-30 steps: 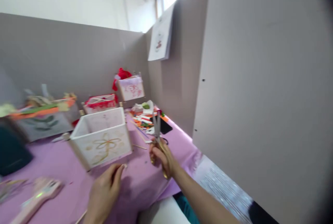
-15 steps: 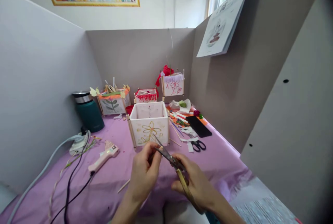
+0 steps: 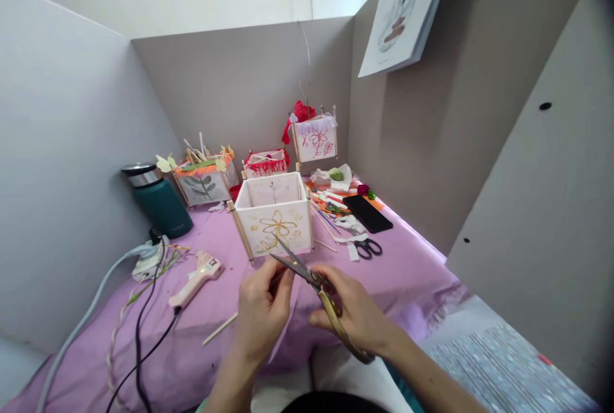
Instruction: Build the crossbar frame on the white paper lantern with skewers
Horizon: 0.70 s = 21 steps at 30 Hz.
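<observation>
1. Near the middle of the counter [image 3: 398, 288] stands an open-topped white box [image 3: 256, 224] with a yellow flower on its front; behind it, an orange-trimmed box [image 3: 199, 189] holds thin sticks [image 3: 202, 143].
2. Left of the white box are a pink glue gun [image 3: 196, 280] and a teal bottle [image 3: 163, 208]; right, a black phone [image 3: 368, 213] and black-handled scissors [image 3: 370, 249].
3. Gold-handled scissors [image 3: 313, 277], blades parted, are gripped by the right hand [image 3: 352, 311], their tips overlapping the painted flower in view. The left hand [image 3: 263, 307] has its fingers pinched together beside the blades; on what, I cannot tell.
</observation>
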Tool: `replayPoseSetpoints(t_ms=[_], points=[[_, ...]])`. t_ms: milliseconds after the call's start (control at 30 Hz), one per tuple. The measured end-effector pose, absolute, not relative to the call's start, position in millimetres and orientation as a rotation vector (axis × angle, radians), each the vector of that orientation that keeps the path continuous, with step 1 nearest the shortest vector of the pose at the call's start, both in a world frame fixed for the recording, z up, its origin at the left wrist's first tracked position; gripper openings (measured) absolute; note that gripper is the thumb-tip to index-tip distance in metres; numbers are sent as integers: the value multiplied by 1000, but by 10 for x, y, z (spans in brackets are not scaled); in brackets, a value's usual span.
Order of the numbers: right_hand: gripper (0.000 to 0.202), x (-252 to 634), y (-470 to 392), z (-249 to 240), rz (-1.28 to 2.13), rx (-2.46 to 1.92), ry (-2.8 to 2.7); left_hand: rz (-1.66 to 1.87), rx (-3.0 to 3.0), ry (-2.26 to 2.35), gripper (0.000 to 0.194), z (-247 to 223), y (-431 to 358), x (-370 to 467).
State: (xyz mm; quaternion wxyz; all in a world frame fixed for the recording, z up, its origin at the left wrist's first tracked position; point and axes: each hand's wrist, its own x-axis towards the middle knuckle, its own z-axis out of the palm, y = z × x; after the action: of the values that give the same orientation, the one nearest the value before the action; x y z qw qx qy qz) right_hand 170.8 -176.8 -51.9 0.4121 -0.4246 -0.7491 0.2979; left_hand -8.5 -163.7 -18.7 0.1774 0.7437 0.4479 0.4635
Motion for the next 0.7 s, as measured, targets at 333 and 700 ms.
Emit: replayPoseSetpoints(t_ms=[333,700], points=[[46,1677,-1800,-473,727,-1085,-1876,1311,2147,1309,17,-183,-1647,-68],[36,1599,-1719,-601,677,-1064,-1816,1362,2202,1316,17,-209,-1574,-63]])
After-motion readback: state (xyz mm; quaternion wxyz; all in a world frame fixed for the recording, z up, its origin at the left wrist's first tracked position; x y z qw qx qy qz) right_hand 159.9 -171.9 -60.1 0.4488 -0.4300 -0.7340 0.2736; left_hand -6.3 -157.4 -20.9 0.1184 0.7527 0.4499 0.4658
